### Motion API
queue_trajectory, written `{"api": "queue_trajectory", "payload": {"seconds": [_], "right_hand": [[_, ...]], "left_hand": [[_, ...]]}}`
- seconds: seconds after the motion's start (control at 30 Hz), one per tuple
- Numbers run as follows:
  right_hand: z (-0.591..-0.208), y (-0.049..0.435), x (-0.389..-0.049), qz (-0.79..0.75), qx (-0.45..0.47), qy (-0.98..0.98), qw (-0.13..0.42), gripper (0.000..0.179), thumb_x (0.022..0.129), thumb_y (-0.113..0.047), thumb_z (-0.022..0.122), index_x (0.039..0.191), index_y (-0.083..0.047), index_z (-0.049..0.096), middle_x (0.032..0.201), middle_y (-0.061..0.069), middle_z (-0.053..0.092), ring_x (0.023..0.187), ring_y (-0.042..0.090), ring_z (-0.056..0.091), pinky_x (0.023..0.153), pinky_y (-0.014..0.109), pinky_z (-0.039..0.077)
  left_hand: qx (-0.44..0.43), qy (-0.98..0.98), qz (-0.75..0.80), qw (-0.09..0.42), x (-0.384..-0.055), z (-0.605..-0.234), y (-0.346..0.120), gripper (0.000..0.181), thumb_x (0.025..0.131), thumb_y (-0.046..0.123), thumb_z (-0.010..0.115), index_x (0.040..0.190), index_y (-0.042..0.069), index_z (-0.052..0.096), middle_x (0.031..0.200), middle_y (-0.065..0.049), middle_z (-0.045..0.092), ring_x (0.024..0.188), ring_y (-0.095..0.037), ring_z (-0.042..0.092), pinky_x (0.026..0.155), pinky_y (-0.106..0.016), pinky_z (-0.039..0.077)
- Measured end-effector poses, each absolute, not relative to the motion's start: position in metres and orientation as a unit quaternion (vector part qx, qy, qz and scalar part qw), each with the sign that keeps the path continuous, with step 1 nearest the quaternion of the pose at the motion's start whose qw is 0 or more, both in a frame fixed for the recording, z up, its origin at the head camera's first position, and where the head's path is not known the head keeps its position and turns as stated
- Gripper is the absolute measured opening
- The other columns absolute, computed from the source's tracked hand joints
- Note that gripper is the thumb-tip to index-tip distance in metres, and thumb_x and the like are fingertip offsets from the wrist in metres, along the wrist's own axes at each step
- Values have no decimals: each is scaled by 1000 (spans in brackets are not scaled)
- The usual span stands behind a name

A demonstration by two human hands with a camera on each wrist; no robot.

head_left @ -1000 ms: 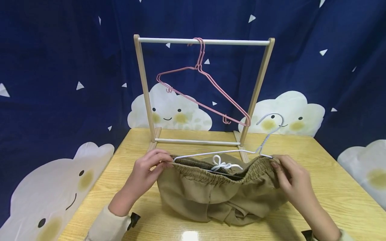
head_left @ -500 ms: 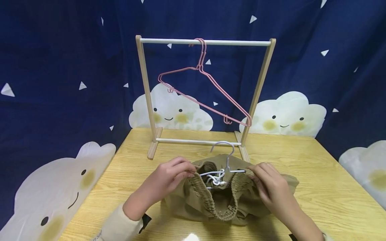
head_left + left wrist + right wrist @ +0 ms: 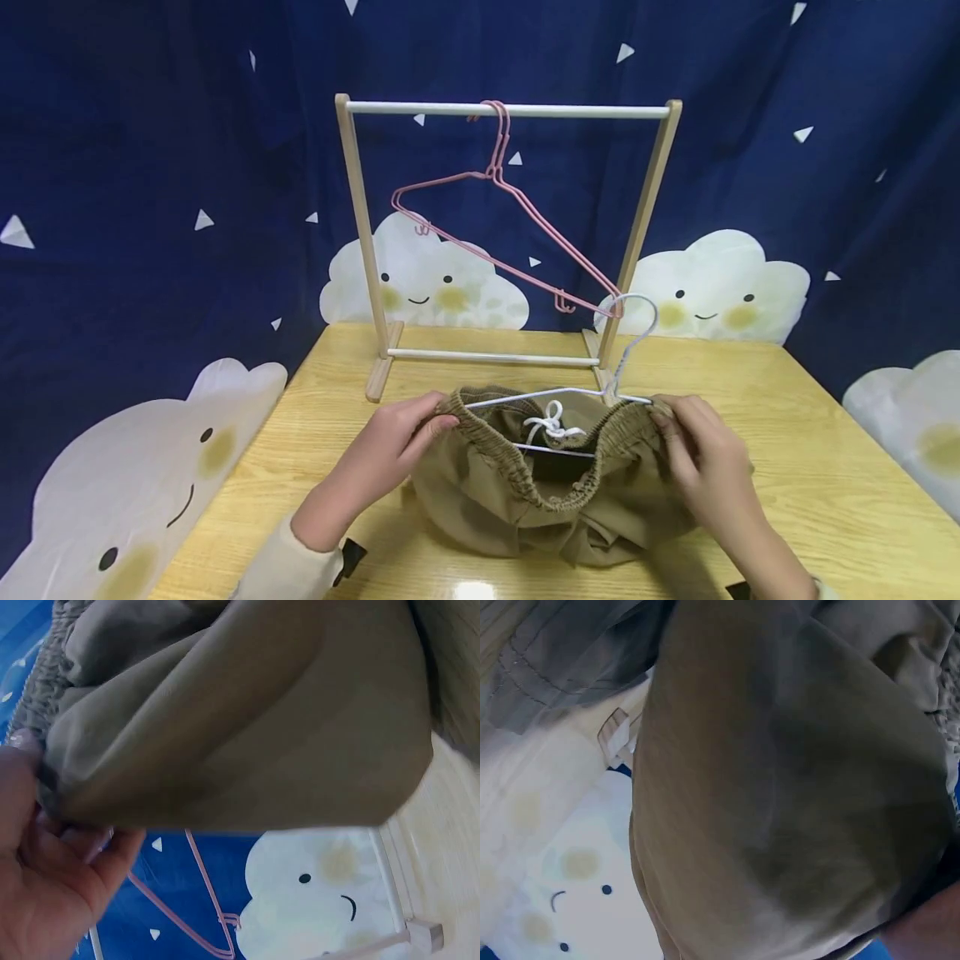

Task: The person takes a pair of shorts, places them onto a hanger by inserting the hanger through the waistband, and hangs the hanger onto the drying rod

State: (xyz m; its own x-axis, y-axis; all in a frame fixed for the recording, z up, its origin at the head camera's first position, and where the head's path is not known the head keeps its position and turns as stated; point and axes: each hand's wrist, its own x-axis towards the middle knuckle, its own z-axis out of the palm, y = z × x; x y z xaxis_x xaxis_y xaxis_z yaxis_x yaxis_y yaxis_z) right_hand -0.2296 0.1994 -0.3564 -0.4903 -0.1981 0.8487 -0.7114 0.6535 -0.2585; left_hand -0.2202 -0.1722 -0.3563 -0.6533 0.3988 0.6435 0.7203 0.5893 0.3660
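Observation:
Khaki shorts (image 3: pixel 480 508) with a gathered elastic waistband and a white drawstring (image 3: pixel 553 421) are bunched low over the table, waist opening upward. A white wire hanger (image 3: pixel 536 394) lies in that opening, its hook rising at the right and its lower bar crossing inside. My left hand (image 3: pixel 390 442) pinches the waistband's left end, near the hanger's left end. At the right end, my right hand (image 3: pixel 708 458) pinches the waistband where the hanger's shoulder goes under the cloth. The left wrist view shows thumb and fingers on the gathered edge; fabric fills most of the right wrist view.
Behind the shorts stands a small rack (image 3: pixel 352 200) with wooden posts and a white top rail (image 3: pixel 420 107). Pink hangers (image 3: pixel 551 229) hang from the rail, close behind the white hook. A dark blue curtain (image 3: pixel 180 125) backs the wooden table (image 3: pixel 750 392).
Both hands first came together, slackening the waistband, and have since spread apart again. The hanger's hook dipped toward the middle, then rose back to the right. The waistband's front now sags lower.

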Motion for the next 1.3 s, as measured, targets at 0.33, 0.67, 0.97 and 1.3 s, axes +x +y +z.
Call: {"api": "queue_trajectory", "payload": {"seconds": [0.33,0.67,0.97,1.3], "right_hand": [[-353,197,-229,309,318,-808,388,36,80,19,69,106,-5,72,92,-1,67,82,2,52,74,15,44],[-354,187,-223,301,340,-810,370,36,82,17,68,107,-8,71,93,-4,65,80,3,51,72,18,44],[-350,223,-228,284,312,-823,381,35,80,20,70,100,-9,68,88,-7,61,74,-1,49,67,13,41],[-353,235,-232,315,280,-824,378,27,89,15,64,101,-9,69,78,-6,59,59,-2,40,55,14,33]], "left_hand": [[-364,-833,-305,285,-221,-349,-162,15,100,13,63,86,14,57,74,8,55,67,-2,49,61,-21,45],[-372,-839,-271,292,-218,-353,-147,11,100,6,62,92,10,56,83,4,60,73,-5,58,61,-19,47],[-354,-806,-316,354,-221,-352,-174,22,105,20,55,85,12,55,70,6,45,61,-2,37,55,-16,36],[-332,-810,-305,376,-218,-345,-187,17,102,16,61,86,15,56,72,8,42,61,-3,36,56,-17,36]]}}
